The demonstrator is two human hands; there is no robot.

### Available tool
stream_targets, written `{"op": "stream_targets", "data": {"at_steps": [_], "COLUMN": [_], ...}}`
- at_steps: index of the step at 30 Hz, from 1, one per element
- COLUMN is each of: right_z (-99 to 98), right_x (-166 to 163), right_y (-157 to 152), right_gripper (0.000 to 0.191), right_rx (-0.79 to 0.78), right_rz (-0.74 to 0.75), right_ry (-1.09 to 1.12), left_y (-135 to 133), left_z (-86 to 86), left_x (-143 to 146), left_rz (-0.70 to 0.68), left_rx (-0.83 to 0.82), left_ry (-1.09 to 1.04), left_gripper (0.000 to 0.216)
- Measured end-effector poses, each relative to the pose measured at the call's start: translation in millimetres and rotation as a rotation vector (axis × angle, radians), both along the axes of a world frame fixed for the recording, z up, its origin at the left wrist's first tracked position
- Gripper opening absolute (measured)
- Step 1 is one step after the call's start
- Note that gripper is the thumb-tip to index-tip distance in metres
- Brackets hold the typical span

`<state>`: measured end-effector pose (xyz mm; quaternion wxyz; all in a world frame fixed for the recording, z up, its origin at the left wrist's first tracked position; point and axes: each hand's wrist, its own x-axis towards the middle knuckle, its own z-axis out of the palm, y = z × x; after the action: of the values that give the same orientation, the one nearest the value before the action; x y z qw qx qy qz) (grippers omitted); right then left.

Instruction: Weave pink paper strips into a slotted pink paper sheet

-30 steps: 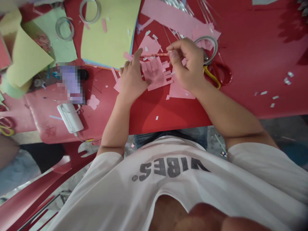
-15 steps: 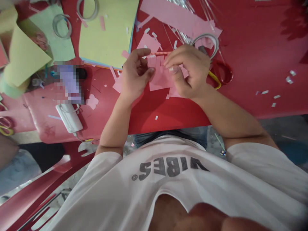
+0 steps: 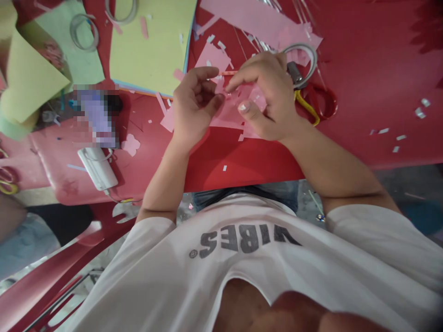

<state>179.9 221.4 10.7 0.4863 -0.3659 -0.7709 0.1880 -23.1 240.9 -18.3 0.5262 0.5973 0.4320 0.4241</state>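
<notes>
Above a patch of pink paper on the red table, my two hands face each other. My left hand has curled fingers and a thumb closing on a small pink paper piece; the grip is partly hidden. My right hand has its thumb and index finger apart, the index tip close to that piece. A thin pink strip shows just beyond the fingertips. Past my right hand lie a tape roll and scissors with red and yellow handles.
A stack of coloured paper with a yellow top sheet lies at the far left. Another tape roll sits on green paper. A white power bank with a cable is near the table's front edge. White paper scraps lie at right.
My right hand's thumb and index finger have spread apart, and its index fingertip has come nearer my left hand. The view has shifted slightly. My left hand stays nearly in place.
</notes>
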Motion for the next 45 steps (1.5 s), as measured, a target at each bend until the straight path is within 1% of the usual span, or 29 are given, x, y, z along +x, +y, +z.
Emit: {"op": "stream_targets", "data": {"at_steps": [2,5,7,11,14,19,23,26,30,33,37,40,45], "right_z": [1.1,1.1,-1.8,-11.0,-15.1,-15.1,-13.0,-11.8,-12.3,-12.6,-11.5,-10.8,-10.8], "right_x": [-1,-1,-1,-2,-4,-6,-7,-7,-7,-7,-6,-5,-4], "right_y": [0,-1,-2,-2,-2,0,0,-1,-2,-3,-4,-4,-4], "right_gripper": [0.037,0.037,0.035,0.031,0.024,0.015,0.009,0.006,0.010,0.016,0.017,0.014,0.013], "right_rx": [-0.002,-0.096,-0.163,-0.227,-0.269,-0.229,-0.233,-0.207,-0.155,-0.153,-0.138,-0.110,-0.099], "right_rz": [-0.001,-0.019,-0.030,-0.025,-0.069,-0.124,-0.131,-0.118,-0.119,-0.130,-0.146,-0.147,-0.153], "right_ry": [-0.003,-0.005,0.014,0.096,0.114,0.083,0.084,0.110,0.125,0.088,0.003,-0.001,-0.018], "left_y": [-1,-3,-5,-9,-12,-17,-18,-17,-17,-17,-20,-20,-21], "left_z": [3.5,8.5,11.6,18.5,25.7,35.1,34.1,31.5,30.6,32.8,36.2,36.5,35.6], "left_x": [0,1,3,8,11,12,12,11,9,8,10,11,11], "left_rz": [0.004,0.031,0.042,0.056,0.067,0.045,0.060,0.077,0.047,0.044,0.049,0.042,0.063], "left_rx": [0.007,0.023,0.036,0.043,0.072,0.082,0.084,0.080,0.034,0.015,0.021,0.047,0.049], "left_ry": [0.013,0.021,0.014,0.023,0.032,0.041,0.054,0.072,0.030,0.025,0.040,0.033,0.111], "left_gripper": [0.049,0.048,0.047,0.042,0.034,0.027,0.028,0.031,0.038,0.042,0.036,0.030,0.027]}}
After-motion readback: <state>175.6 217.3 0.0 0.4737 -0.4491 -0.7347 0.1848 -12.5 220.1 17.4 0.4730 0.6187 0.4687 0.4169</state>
